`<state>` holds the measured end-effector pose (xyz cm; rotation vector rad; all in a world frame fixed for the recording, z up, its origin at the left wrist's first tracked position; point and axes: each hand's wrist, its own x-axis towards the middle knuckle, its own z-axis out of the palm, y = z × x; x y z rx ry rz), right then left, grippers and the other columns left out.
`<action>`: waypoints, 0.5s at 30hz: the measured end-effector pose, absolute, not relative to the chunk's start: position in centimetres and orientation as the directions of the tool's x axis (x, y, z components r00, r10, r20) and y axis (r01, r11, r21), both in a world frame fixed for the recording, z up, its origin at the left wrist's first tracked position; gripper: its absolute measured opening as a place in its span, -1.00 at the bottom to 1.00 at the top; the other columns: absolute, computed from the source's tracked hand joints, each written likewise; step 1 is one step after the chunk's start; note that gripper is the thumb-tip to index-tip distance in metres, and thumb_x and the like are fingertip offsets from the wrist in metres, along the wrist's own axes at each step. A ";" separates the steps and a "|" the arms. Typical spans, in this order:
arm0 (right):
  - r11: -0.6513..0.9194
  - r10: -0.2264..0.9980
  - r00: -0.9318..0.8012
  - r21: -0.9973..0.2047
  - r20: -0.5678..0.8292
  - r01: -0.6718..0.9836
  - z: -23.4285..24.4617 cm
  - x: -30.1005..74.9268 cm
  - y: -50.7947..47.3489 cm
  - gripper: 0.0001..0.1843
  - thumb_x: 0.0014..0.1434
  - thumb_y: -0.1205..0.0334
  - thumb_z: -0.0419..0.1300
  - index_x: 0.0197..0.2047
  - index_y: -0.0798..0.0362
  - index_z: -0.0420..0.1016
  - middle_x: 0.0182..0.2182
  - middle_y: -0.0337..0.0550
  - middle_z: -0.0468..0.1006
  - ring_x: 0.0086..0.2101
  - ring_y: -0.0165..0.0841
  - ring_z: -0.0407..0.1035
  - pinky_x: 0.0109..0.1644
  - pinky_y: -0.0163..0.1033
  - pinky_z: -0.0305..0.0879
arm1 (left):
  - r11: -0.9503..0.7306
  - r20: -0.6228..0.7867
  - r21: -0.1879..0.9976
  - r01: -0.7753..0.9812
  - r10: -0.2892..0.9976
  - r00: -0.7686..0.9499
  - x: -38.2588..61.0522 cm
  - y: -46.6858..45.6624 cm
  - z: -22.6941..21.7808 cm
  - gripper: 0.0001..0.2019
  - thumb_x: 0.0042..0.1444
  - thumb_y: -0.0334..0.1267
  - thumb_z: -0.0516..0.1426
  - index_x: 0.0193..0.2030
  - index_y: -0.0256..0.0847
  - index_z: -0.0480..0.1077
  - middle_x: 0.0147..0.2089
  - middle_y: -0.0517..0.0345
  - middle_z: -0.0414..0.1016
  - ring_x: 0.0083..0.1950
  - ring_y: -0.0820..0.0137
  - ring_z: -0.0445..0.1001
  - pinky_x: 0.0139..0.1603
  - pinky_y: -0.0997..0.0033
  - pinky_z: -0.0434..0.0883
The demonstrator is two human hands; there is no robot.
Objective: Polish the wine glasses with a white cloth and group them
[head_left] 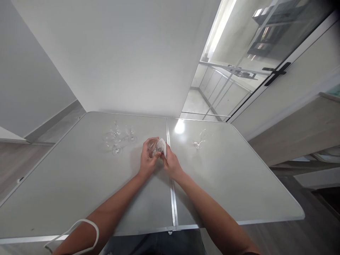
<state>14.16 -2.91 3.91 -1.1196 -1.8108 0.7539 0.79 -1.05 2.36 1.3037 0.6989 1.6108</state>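
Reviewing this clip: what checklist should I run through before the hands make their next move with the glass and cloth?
1. Left hand has a full grip on the glass: ok, fingers wrap round it.
2. Right hand holds the white cloth against the glass: ok.
3. Glass is held above the table, well in from its edges: ok.
4. Cluster of glasses on the left stands apart from the hands: ok.
5. Single glass on the right is apart from the right arm: ok.
6. Held glass free of smears or chips: cannot tell, too small.
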 end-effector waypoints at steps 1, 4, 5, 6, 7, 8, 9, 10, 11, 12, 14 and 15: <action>0.388 0.919 -0.233 -0.829 0.317 0.403 3.8 14.4 -2.7 -0.47 0.40 0.17 0.01 0.39 0.03 0.10 0.00 0.06 0.54 -0.08 -0.11 0.47 0.01 -0.05 0.40 | -0.397 0.422 0.860 -0.321 0.906 0.009 0.7 -1.0 2.4 -0.43 0.21 -0.12 0.30 0.31 -0.07 0.24 0.39 -0.15 0.31 0.45 0.05 0.29 0.46 -0.06 0.25; 0.286 0.930 -0.325 -0.893 0.172 0.346 4.1 16.0 -1.9 -0.65 0.37 0.09 0.09 0.14 0.05 0.33 -0.19 -0.06 0.54 -0.22 -0.20 0.42 -0.07 -0.11 0.35 | -0.303 0.370 0.859 -0.413 0.925 0.090 0.3 -0.9 2.6 -0.43 0.20 -0.09 0.31 0.30 -0.07 0.28 0.43 -0.15 0.27 0.43 0.00 0.31 0.45 -0.13 0.23; 0.236 0.916 -0.384 -0.931 0.118 0.277 4.3 16.7 -1.6 -0.67 0.36 0.04 0.13 0.07 0.05 0.37 -0.21 -0.09 0.53 -0.23 -0.23 0.39 -0.08 -0.14 0.33 | -0.262 0.350 0.853 -0.451 0.929 0.123 0.2 -0.9 2.6 -0.44 0.20 -0.08 0.31 0.29 -0.07 0.29 0.43 -0.16 0.27 0.42 -0.02 0.32 0.44 -0.14 0.24; 0.163 0.891 -0.450 -0.968 0.063 0.189 4.5 17.4 -1.4 -0.66 0.33 -0.02 0.18 0.01 0.05 0.40 -0.22 -0.12 0.52 -0.24 -0.26 0.37 -0.10 -0.17 0.32 | -0.216 0.330 0.846 -0.488 0.930 0.161 0.2 -0.9 2.7 -0.44 0.19 -0.06 0.31 0.28 -0.08 0.31 0.43 -0.17 0.29 0.42 -0.04 0.33 0.43 -0.15 0.25; 0.064 0.854 -0.520 -0.993 0.006 0.095 4.7 18.1 -1.3 -0.62 0.29 -0.08 0.23 -0.03 0.06 0.42 -0.24 -0.13 0.51 -0.26 -0.29 0.36 -0.13 -0.20 0.31 | -0.167 0.313 0.838 -0.519 0.927 0.207 0.2 -1.0 2.8 -0.43 0.18 -0.04 0.32 0.28 -0.10 0.32 0.42 -0.19 0.30 0.42 -0.05 0.33 0.43 -0.16 0.26; -0.053 0.811 -0.583 -0.999 -0.050 0.012 4.7 18.6 -1.2 -0.57 0.23 -0.13 0.29 -0.08 0.07 0.44 -0.27 -0.14 0.50 -0.29 -0.31 0.35 -0.18 -0.23 0.29 | -0.119 0.297 0.832 -0.542 0.920 0.255 0.2 -1.1 2.9 -0.41 0.17 -0.02 0.32 0.28 -0.11 0.33 0.41 -0.21 0.32 0.43 -0.07 0.31 0.42 -0.16 0.27; -0.167 0.774 -0.626 -0.985 -0.098 -0.052 4.7 19.0 -1.1 -0.53 0.17 -0.16 0.34 -0.13 0.08 0.45 -0.32 -0.16 0.49 -0.34 -0.34 0.33 -0.24 -0.25 0.27 | -0.078 0.284 0.826 -0.559 0.913 0.293 0.3 -1.2 2.9 -0.39 0.15 0.00 0.33 0.29 -0.12 0.33 0.40 -0.22 0.33 0.44 -0.08 0.30 0.41 -0.16 0.28; -0.254 0.754 -0.644 -0.962 -0.133 -0.099 4.5 19.2 -1.0 -0.52 0.11 -0.16 0.39 -0.17 0.09 0.46 -0.37 -0.18 0.47 -0.39 -0.36 0.31 -0.29 -0.27 0.24 | -0.052 0.277 0.821 -0.569 0.908 0.316 0.4 -1.4 2.9 -0.37 0.14 0.01 0.34 0.29 -0.12 0.32 0.39 -0.23 0.34 0.45 -0.09 0.28 0.41 -0.16 0.29; -0.297 0.759 -0.634 -0.946 -0.149 -0.133 4.3 19.1 -1.0 -0.53 0.07 -0.14 0.42 -0.21 0.09 0.46 -0.41 -0.20 0.45 -0.43 -0.37 0.29 -0.32 -0.28 0.22 | -0.043 0.274 0.818 -0.574 0.906 0.322 0.6 -1.5 2.8 -0.35 0.12 0.02 0.35 0.30 -0.12 0.32 0.39 -0.23 0.36 0.45 -0.09 0.27 0.41 -0.15 0.29; -0.287 0.792 -0.594 -0.945 -0.142 -0.157 4.1 18.9 -0.9 -0.57 0.05 -0.09 0.43 -0.24 0.08 0.47 -0.44 -0.22 0.44 -0.44 -0.38 0.27 -0.33 -0.28 0.21 | -0.051 0.277 0.818 -0.573 0.909 0.313 0.7 -1.5 2.7 -0.34 0.11 0.02 0.36 0.30 -0.12 0.32 0.38 -0.23 0.37 0.45 -0.08 0.27 0.41 -0.14 0.30; -0.137 0.901 -0.429 -0.978 -0.058 -0.155 3.7 18.2 -0.7 -0.71 0.06 0.06 0.39 -0.25 0.08 0.52 -0.42 -0.22 0.46 -0.40 -0.36 0.30 -0.28 -0.27 0.24 | -0.107 0.296 0.824 -0.557 0.919 0.261 0.9 -1.5 2.5 -0.34 0.09 0.02 0.37 0.28 -0.11 0.33 0.35 -0.22 0.40 0.44 -0.06 0.30 0.42 -0.14 0.29; -0.029 0.946 -0.324 -0.991 0.014 -0.128 3.7 17.9 -0.6 -0.79 0.07 0.15 0.36 -0.25 0.07 0.56 -0.36 -0.19 0.50 -0.34 -0.33 0.34 -0.22 -0.25 0.26 | -0.150 0.312 0.828 -0.540 0.924 0.222 0.9 -1.4 2.4 -0.35 0.09 0.01 0.37 0.27 -0.10 0.33 0.34 -0.21 0.41 0.43 -0.05 0.31 0.43 -0.14 0.27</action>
